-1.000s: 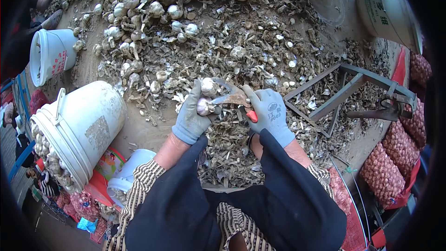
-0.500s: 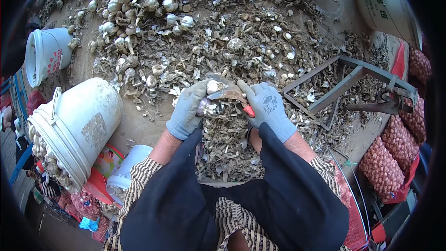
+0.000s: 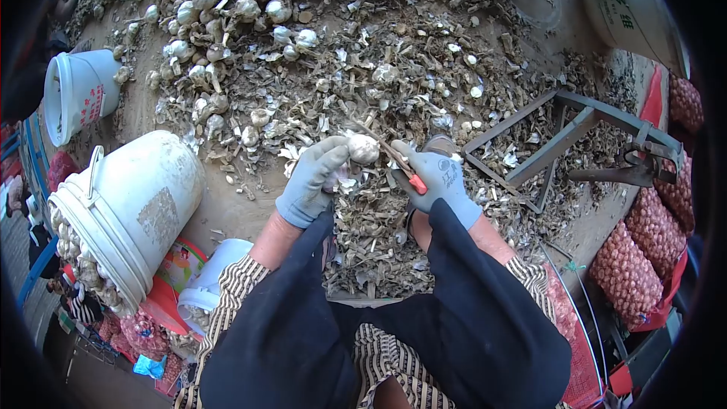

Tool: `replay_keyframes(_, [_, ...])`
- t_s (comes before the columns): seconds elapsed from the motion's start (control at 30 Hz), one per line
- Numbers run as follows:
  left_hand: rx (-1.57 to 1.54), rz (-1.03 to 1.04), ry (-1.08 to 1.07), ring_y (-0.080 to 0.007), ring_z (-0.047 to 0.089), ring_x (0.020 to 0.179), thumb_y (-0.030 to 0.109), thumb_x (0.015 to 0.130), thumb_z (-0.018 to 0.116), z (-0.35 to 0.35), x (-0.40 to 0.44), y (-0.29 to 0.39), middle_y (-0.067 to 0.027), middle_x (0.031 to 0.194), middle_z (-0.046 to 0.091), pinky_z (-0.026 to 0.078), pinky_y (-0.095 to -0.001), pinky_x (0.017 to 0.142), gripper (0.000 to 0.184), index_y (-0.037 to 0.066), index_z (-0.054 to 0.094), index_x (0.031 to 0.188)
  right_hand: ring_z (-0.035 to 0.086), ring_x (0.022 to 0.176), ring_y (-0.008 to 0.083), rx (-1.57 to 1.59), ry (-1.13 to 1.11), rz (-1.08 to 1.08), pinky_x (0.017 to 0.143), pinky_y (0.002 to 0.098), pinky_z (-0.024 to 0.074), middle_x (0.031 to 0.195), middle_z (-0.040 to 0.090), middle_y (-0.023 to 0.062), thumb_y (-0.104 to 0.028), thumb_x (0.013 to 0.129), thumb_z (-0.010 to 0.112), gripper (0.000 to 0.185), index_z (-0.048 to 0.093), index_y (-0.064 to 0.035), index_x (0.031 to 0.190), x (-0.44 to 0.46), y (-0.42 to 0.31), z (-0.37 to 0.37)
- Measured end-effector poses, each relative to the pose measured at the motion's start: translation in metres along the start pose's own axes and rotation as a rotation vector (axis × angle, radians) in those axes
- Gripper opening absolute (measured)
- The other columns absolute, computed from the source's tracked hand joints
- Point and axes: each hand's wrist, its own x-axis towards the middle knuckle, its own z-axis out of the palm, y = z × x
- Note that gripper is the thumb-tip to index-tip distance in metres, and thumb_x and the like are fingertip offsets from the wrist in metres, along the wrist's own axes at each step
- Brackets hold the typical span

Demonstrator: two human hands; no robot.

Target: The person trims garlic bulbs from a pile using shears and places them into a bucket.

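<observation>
Both hands wear grey gloves. My left hand [image 3: 313, 182] is closed on garlic; one pale bulb [image 3: 363, 149] shows at its fingertips, and a purplish bulb [image 3: 338, 179] sits lower, partly hidden by the fingers. My right hand [image 3: 438, 176] grips the red handle [image 3: 417, 184] of a curved cutting tool. Its brown blade [image 3: 387, 150] is seen nearly edge-on, close to the right side of the pale bulb. Beneath both hands lie dry garlic stalks and skins [image 3: 379, 250].
Garlic bulbs [image 3: 246, 9] are heaped at the upper left. A large white bucket [image 3: 163, 182] of garlic lies tipped at left, near smaller buckets [image 3: 95, 91]. At right are a metal frame [image 3: 556, 144] and red net sacks [image 3: 625, 276]. Another person's dark clothing shows at far left.
The blade has turned from showing its flat face to nearly edge-on. The pale bulb has shifted right and is more exposed, while the purplish bulb is now more covered by my left fingers.
</observation>
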Motion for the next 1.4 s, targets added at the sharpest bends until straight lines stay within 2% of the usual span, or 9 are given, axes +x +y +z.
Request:
replay_keyframes(0.3, [0.424,0.050,-0.036,-0.0097,0.065,0.083,0.025,0.090,0.073,0.000,-0.018,0.019,-0.0038,0.096,0.071,0.053,-0.0246,0.076,0.037,0.000,0.067,0.117,0.060,0.071,0.0387,0.062,0.058,-0.092,0.064,0.0448,0.0468,0.076,0.064,0.0164,-0.018,0.089,0.069,0.050,0.061,-0.0130,0.138,-0.002,-0.001,0.018])
replay_keyframes(0.4, [0.310,0.313,0.134,-0.0104,0.064,0.091,0.020,0.087,0.075,-0.004,-0.049,0.038,-0.0041,0.104,0.069,0.052,-0.0258,0.082,0.037,0.000,0.067,0.117,0.057,0.066,0.0080,0.747,0.140,0.363,0.061,0.0245,0.0456,0.072,0.059,-0.0011,-0.015,0.102,0.061,0.035,0.062,-0.0074,0.136,-0.003,0.003,0.018])
replay_keyframes(0.6, [0.848,1.046,1.093,-0.0050,0.056,0.077,-0.001,0.086,0.066,-0.021,-0.220,0.148,-0.0047,0.106,0.062,0.047,-0.0164,0.063,0.039,-0.004,0.060,0.124,0.057,0.062,0.0080,0.639,0.260,0.317,0.058,0.0245,0.0444,0.078,0.063,0.0001,-0.015,0.103,0.061,0.033,0.061,-0.0010,0.132,-0.020,0.064,0.058])
replay_keyframes(0.7, [1.093,1.331,1.490,-0.0152,0.057,0.108,0.005,0.093,0.065,-0.064,-0.299,0.188,-0.0106,0.122,0.059,0.049,-0.0305,0.097,0.043,-0.004,0.055,0.134,0.057,0.064,0.0085,0.701,0.218,0.423,0.060,0.0258,0.0456,0.082,0.066,0.0052,-0.020,0.103,0.063,0.034,0.062,-0.0007,0.131,-0.026,0.071,0.065])
replay_keyframes(0.87, [0.889,1.304,1.548,-0.0194,0.060,0.112,0.012,0.098,0.061,-0.209,-0.380,0.234,-0.0148,0.134,0.057,0.049,-0.0303,0.098,0.048,-0.003,0.050,0.142,0.057,0.065,0.0084,0.579,0.244,0.398,0.062,0.0254,0.0466,0.083,0.066,0.0042,-0.017,0.103,0.062,0.033,0.062,-0.0011,0.132,-0.025,0.107,0.086])
replay_keyframes(1.03, [0.454,0.793,1.271,-0.0280,0.044,0.142,0.072,0.102,0.030,-0.258,-0.401,0.282,-0.0190,0.154,0.045,0.034,-0.0382,0.118,0.090,-0.001,0.044,0.151,0.059,0.064,0.0079,0.674,0.169,0.418,0.062,0.0252,0.0478,0.083,0.066,0.0027,-0.015,0.103,0.061,0.034,0.060,-0.0032,0.135,-0.026,0.081,0.055])
replay_keyframes(1.17, [0.872,1.155,1.507,-0.0210,0.047,0.140,0.047,0.106,0.048,-0.319,-0.411,0.289,-0.0065,0.151,0.052,0.042,-0.0338,0.108,0.060,0.003,0.051,0.148,0.062,0.066,0.0079,0.803,0.188,0.570,0.064,0.0250,0.0484,0.079,0.067,0.0016,-0.016,0.102,0.062,0.030,0.064,-0.0048,0.130,-0.035,0.084,0.056])
replay_keyframes(1.27, [1.374,1.269,1.542,-0.0251,0.057,0.123,0.021,0.106,0.053,-0.167,-0.352,0.262,-0.0189,0.137,0.060,0.041,-0.0364,0.111,0.043,-0.008,0.055,0.137,0.068,0.078,0.0208,0.385,0.139,0.590,0.073,0.0375,0.0539,0.090,0.072,0.0124,-0.027,0.097,0.069,0.041,0.065,-0.0079,0.132,-0.042,0.065,0.033])
replay_keyframes(1.4, [1.565,1.208,0.750,-0.0274,0.062,0.116,0.001,0.093,0.065,-0.017,-0.218,0.176,-0.0200,0.123,0.066,0.047,-0.0396,0.103,0.032,-0.006,0.062,0.125,0.067,0.083,0.0402,0.287,0.250,0.532,0.073,0.0443,0.0518,0.087,0.069,0.0204,-0.035,0.093,0.071,0.033,0.067,-0.0058,0.108,-0.043,0.016,-0.007])
